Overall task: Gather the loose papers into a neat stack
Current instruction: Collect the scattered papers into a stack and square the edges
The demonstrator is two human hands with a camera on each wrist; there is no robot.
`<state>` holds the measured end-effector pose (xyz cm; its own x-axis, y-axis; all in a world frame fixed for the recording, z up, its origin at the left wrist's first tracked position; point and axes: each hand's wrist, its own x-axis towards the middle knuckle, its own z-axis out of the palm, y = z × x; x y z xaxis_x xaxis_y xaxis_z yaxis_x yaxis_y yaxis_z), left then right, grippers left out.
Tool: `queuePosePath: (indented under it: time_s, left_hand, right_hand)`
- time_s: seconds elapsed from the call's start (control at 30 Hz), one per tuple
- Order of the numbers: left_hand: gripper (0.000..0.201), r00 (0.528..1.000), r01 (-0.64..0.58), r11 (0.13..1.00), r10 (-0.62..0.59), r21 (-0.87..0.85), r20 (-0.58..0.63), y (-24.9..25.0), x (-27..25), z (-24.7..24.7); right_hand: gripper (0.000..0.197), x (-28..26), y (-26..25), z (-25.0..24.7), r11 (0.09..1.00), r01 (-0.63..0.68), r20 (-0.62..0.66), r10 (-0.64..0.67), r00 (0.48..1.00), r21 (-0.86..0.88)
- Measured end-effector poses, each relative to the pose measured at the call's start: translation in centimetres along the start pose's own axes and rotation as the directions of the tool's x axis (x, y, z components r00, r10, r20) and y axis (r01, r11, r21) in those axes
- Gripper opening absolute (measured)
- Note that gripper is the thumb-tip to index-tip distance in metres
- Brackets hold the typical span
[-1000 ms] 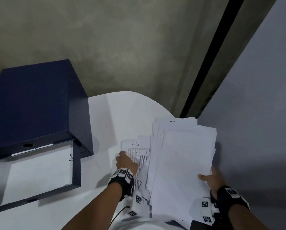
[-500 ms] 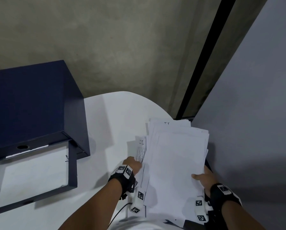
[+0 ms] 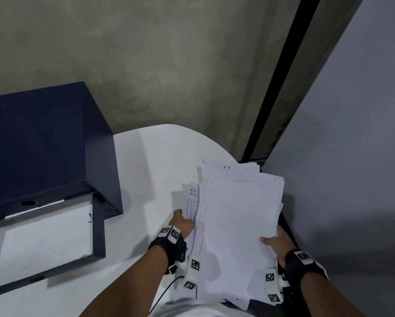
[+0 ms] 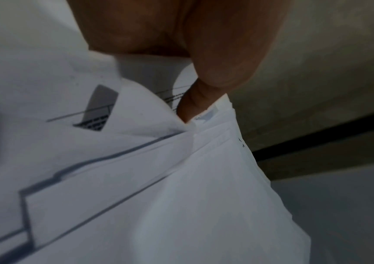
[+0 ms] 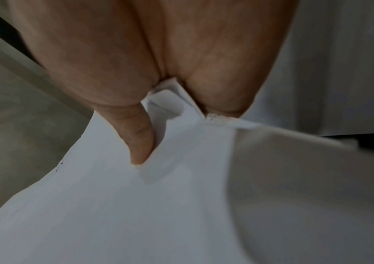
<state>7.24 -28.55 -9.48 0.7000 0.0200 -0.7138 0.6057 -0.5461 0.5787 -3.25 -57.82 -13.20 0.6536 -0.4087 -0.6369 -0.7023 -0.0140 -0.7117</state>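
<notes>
An uneven stack of white papers (image 3: 240, 220) is held over the right end of the white table (image 3: 155, 161), its far edges fanned out. My left hand (image 3: 183, 223) grips its left edge, where a printed sheet marked "I.T." (image 3: 191, 203) sticks out sideways. In the left wrist view a finger (image 4: 190, 105) is tucked between sheets of the papers (image 4: 181, 196). My right hand (image 3: 274, 243) holds the stack's right edge with the thumb on top. The right wrist view shows that thumb (image 5: 139, 137) pressing on the top sheet of the papers (image 5: 136, 205), the other fingers hidden underneath.
A dark blue box file (image 3: 43, 145) stands at the left of the table, with its open flap holding a white sheet (image 3: 45, 239) in front. A grey partition (image 3: 352, 179) rises close on the right. Concrete floor lies beyond the table's rounded far edge.
My left hand has moved right, pushing the printed sheet in under the stack's left edge. The sheets lie closer together than before. My right hand keeps its grip.
</notes>
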Motion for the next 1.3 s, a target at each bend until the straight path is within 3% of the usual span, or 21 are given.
queuePosePath:
  time_s: [0.13, 0.2, 0.23, 0.3, 0.4, 0.5, 0.6, 0.67, 0.73, 0.83, 0.93, 1.03, 1.07, 1.13, 1.3]
  left_hand:
    - [0.002, 1.000, -0.006, 0.994, 0.006, 0.105, 0.000, 0.0, -0.5, -0.9]
    - [0.006, 1.000, -0.015, 0.995, 0.017, 0.100, -0.018, 0.3, -0.9, -1.6]
    - [0.018, 0.999, -0.016, 0.994, 0.021, 0.110, -0.043, 0.6, -1.1, -2.1]
    - [0.037, 0.990, -0.014, 0.986, 0.037, 0.168, -0.134, 1.3, -1.5, -3.8]
    - [0.043, 0.948, -0.059, 0.951, 0.148, 0.303, -0.281, 3.2, -2.6, -7.5]
    - [0.048, 0.848, -0.131, 0.902, 0.317, 0.411, -0.425, 5.9, -4.3, -11.4]
    - [0.028, 0.688, -0.259, 0.869, 0.472, 0.421, -0.551, 8.7, -6.7, -14.5]
    - [0.022, 0.594, -0.378, 0.860, 0.509, 0.343, -0.623, 10.0, -8.0, -16.0]
    - [0.022, 0.558, -0.496, 0.850, 0.469, 0.178, -0.685, 11.0, -9.0, -16.9]
    - [0.028, 0.611, -0.605, 0.791, 0.389, -0.091, -0.689, 11.4, -9.7, -17.0]
    - [0.025, 0.734, -0.626, 0.692, 0.367, -0.359, -0.571, 11.0, -9.3, -16.0]
    - [0.025, 0.877, -0.478, 0.644, 0.319, -0.597, -0.359, 9.9, -7.7, -14.5]
    - [0.032, 0.907, -0.420, 0.663, 0.287, -0.619, -0.309, 9.3, -7.0, -13.9]
    - [0.048, 0.946, -0.322, 0.735, 0.223, -0.597, -0.236, 7.7, -5.3, -12.4]
    - [0.048, 0.985, -0.172, 0.929, 0.173, -0.327, -0.026, 2.8, -1.4, -8.5]
  right_hand:
    - [0.058, -0.1, 0.0, 0.2, 1.000, -0.009, 0.018, 0.009, 1.000, -0.020]
    - [0.060, -0.1, -0.1, 0.4, 0.999, -0.005, 0.039, 0.006, 0.999, -0.040]
    - [0.060, 0.0, -0.2, 0.5, 0.999, 0.002, 0.050, 0.001, 0.999, -0.054]
    - [0.056, -0.3, -1.0, 1.1, 0.997, 0.014, 0.068, -0.009, 0.998, -0.078]
    - [0.050, -1.1, -2.5, 2.4, 0.993, 0.034, 0.109, -0.022, 0.994, -0.113]
    - [0.044, -1.3, -3.6, 3.6, 0.988, 0.045, 0.140, -0.024, 0.990, -0.151]
    - [0.040, -1.0, -3.8, 4.4, 0.982, 0.046, 0.132, -0.022, 0.991, -0.185]
    - [0.038, -0.9, -4.1, 4.6, 0.980, 0.048, 0.120, -0.026, 0.992, -0.191]
    - [0.038, -1.2, -4.4, 4.6, 0.982, 0.026, 0.126, -0.003, 0.992, -0.186]
    - [0.045, -0.8, -4.0, 4.3, 0.977, 0.023, 0.143, 0.008, 0.990, -0.214]
    - [0.054, -0.3, -3.8, 4.3, 0.966, 0.023, 0.154, 0.017, 0.988, -0.258]
    - [0.020, -1.5, -5.6, 4.7, 0.966, 0.047, 0.193, 0.003, 0.981, -0.253]
    - [0.015, -1.6, -6.0, 4.7, 0.970, 0.037, 0.193, 0.010, 0.981, -0.239]
    - [0.037, -1.5, -6.0, 4.7, 0.982, -0.023, 0.147, 0.052, 0.988, -0.188]
    - [0.064, -2.0, -6.2, 4.7, 0.987, -0.137, 0.153, 0.149, 0.977, -0.086]
